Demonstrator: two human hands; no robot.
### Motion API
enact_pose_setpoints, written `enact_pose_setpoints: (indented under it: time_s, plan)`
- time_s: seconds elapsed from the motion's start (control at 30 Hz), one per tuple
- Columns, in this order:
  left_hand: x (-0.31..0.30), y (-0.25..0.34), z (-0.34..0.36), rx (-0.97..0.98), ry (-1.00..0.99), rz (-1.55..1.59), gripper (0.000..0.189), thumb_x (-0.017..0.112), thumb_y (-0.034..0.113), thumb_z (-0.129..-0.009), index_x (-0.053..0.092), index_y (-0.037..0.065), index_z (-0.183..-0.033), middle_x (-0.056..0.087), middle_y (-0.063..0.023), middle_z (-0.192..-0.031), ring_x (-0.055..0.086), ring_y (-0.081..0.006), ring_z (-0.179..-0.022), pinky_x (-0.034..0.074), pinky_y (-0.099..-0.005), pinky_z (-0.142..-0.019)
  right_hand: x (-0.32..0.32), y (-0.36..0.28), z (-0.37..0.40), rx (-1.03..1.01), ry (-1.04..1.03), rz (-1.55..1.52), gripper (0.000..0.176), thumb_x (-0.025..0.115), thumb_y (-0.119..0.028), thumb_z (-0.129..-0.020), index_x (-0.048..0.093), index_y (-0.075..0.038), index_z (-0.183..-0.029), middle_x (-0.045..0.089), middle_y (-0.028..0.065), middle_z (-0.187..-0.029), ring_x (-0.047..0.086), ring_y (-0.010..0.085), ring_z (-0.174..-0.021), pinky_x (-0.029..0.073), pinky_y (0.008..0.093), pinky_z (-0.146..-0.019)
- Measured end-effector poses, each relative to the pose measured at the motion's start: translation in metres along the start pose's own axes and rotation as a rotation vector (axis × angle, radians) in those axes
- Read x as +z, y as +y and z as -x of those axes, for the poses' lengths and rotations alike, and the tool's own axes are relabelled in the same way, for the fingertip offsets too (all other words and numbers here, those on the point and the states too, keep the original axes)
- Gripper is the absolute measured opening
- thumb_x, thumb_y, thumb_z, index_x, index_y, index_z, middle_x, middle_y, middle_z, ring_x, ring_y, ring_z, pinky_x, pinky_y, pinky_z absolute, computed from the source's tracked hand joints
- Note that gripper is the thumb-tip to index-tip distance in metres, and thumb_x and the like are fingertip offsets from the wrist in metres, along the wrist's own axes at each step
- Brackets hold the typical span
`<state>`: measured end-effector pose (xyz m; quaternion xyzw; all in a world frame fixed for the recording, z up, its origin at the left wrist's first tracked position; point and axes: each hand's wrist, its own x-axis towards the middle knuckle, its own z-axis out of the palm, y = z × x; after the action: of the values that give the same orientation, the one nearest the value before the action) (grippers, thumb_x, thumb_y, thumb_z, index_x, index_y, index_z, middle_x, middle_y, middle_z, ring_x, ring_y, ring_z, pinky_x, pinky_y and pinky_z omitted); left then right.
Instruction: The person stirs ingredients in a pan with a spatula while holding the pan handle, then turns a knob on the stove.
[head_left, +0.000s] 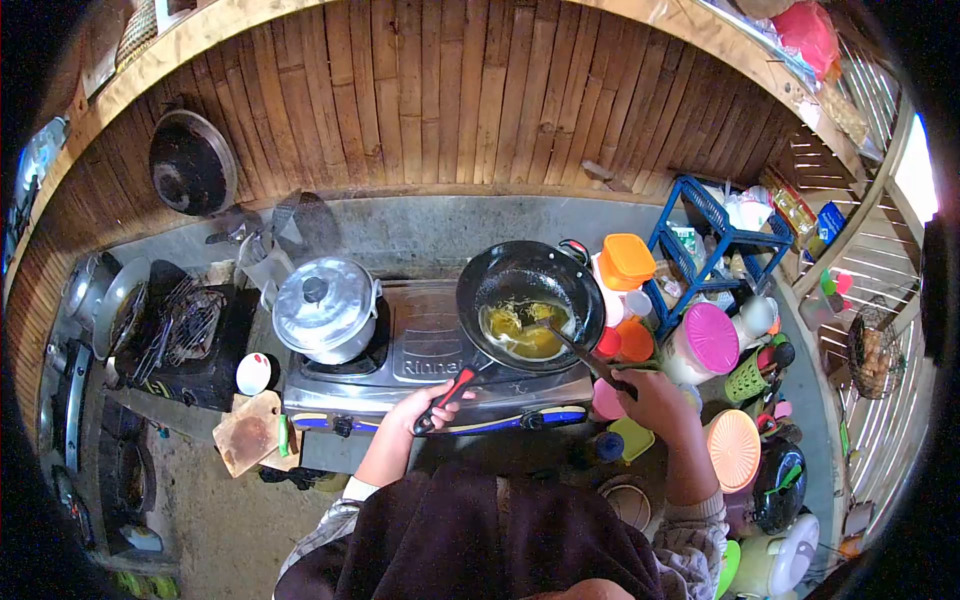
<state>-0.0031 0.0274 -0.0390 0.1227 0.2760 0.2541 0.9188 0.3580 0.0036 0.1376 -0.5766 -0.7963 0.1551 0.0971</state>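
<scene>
A black wok (480, 300) sits over the right burner of the gas stove (430, 345). Yellow oil (535, 343) pools in its bottom, with pieces of yellowish food (505, 320) in it. My left hand (428, 408) is closed round the wok's red and black handle (445, 398). In my right hand (655, 400) is a dark-handled spatula (585, 355), slanting into the wok with its tip down in the oil. The exact shape of the tip is partly hidden by the oil and food.
A lidded aluminium pot (325, 310) stands on the left burner. Farther left lie a cutting board (248, 435) with a green-handled knife (283, 436) and a blackened grill (185, 330). Plastic tubs, including one with a pink lid (711, 338), and a blue rack (715, 240) crowd the right.
</scene>
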Motion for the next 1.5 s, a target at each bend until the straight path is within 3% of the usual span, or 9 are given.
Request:
enact_pose_setpoints:
  time_s: [0.17, 0.23, 0.57, 0.67, 0.73, 1.13, 1.37, 1.43, 1.5]
  plan:
    - [-0.005, 0.000, -0.002, 0.002, -0.027, -0.016, 0.051, 0.040, 0.040, -0.094, 0.040, 0.002, -0.127, 0.040, 0.0037, -0.064, 0.031, -0.0016, -0.043, 0.025, -0.0140, -0.036, -0.029, -0.015, 0.026, 0.080, -0.035, 0.083, 0.027, 0.056, -0.022, -0.079, 0.062, -0.010, -0.102, 0.063, 0.0222, -0.083, 0.060, 0.0399, -0.078, 0.048, 0.0507, -0.073]
    - [-0.008, 0.000, -0.003, 0.003, -0.026, -0.013, 0.051, 0.040, 0.040, -0.094, 0.040, 0.001, -0.127, 0.039, 0.0038, -0.065, 0.032, -0.0018, -0.044, 0.026, -0.0143, -0.036, -0.038, -0.007, 0.031, 0.105, -0.097, 0.018, 0.034, 0.063, -0.021, -0.074, 0.063, -0.010, -0.106, 0.064, 0.0182, -0.091, 0.062, 0.0347, -0.084, 0.048, 0.0399, -0.077]
    - [-0.004, 0.000, -0.001, 0.013, -0.013, -0.040, 0.051, 0.040, 0.040, -0.094, 0.040, 0.002, -0.128, 0.039, 0.0043, -0.065, 0.031, -0.0019, -0.045, 0.025, -0.0152, -0.037, -0.031, -0.031, 0.014, 0.219, -0.105, 0.120, 0.031, 0.060, -0.019, -0.076, 0.063, -0.009, -0.106, 0.064, 0.0188, -0.090, 0.061, 0.0356, -0.084, 0.048, 0.0406, -0.077]
    - [-0.002, 0.000, -0.001, 0.022, -0.017, -0.009, 0.046, 0.040, 0.036, -0.095, 0.042, -0.001, -0.123, 0.039, 0.0032, -0.064, 0.035, -0.0020, -0.045, 0.028, -0.0140, -0.035, 0.001, -0.007, -0.006, 0.060, -0.060, 0.034, 0.031, 0.057, -0.018, -0.078, 0.061, -0.005, -0.106, 0.062, 0.0211, -0.091, 0.060, 0.0367, -0.084, 0.048, 0.0422, -0.077]
    - [-0.003, 0.000, -0.001, 0.018, -0.026, 0.014, 0.046, 0.040, 0.036, -0.095, 0.042, -0.001, -0.123, 0.040, 0.0025, -0.065, 0.036, -0.0023, -0.045, 0.028, -0.0143, -0.035, 0.015, -0.003, -0.017, -0.037, 0.046, -0.045, 0.031, 0.055, -0.016, -0.079, 0.058, -0.008, -0.109, 0.061, 0.0239, -0.084, 0.059, 0.0413, -0.080, 0.047, 0.0495, -0.073]
    - [-0.005, -0.001, -0.003, 0.006, -0.006, 0.022, 0.051, 0.040, 0.039, -0.094, 0.040, 0.002, -0.128, 0.041, 0.0039, -0.064, 0.032, -0.0019, -0.043, 0.026, -0.0145, -0.035, 0.070, 0.009, -0.080, 0.059, 0.140, -0.038, 0.034, 0.057, -0.017, -0.079, 0.059, -0.007, -0.111, 0.061, 0.0248, -0.081, 0.061, 0.0384, -0.080, 0.049, 0.0462, -0.075]
    - [-0.002, 0.000, -0.001, 0.006, 0.027, -0.021, 0.050, 0.039, 0.040, -0.094, 0.040, 0.003, -0.128, 0.040, 0.0046, -0.064, 0.032, -0.0015, -0.043, 0.025, -0.0148, -0.035, 0.058, 0.015, -0.057, 0.021, 0.165, -0.068, 0.035, 0.054, -0.018, -0.079, 0.058, -0.008, -0.112, 0.061, 0.0248, -0.085, 0.061, 0.0399, -0.081, 0.049, 0.0469, -0.076]
    - [-0.004, -0.001, -0.003, 0.017, 0.001, -0.042, 0.050, 0.039, 0.041, -0.094, 0.040, 0.004, -0.128, 0.040, 0.0050, -0.064, 0.031, -0.0013, -0.043, 0.024, -0.0148, -0.035, 0.037, -0.001, -0.039, 0.122, 0.091, -0.033, 0.031, 0.055, -0.011, -0.078, 0.059, -0.002, -0.107, 0.060, 0.0250, -0.090, 0.059, 0.0398, -0.083, 0.048, 0.0435, -0.075]
    - [-0.002, 0.000, -0.001, 0.008, 0.004, -0.031, 0.050, 0.039, 0.041, -0.094, 0.040, 0.004, -0.128, 0.039, 0.0051, -0.064, 0.031, -0.0013, -0.043, 0.024, -0.0148, -0.035, 0.029, 0.002, -0.027, 0.084, 0.076, -0.005, 0.031, 0.055, -0.012, -0.078, 0.060, -0.003, -0.107, 0.061, 0.0242, -0.089, 0.059, 0.0393, -0.082, 0.048, 0.0438, -0.075]
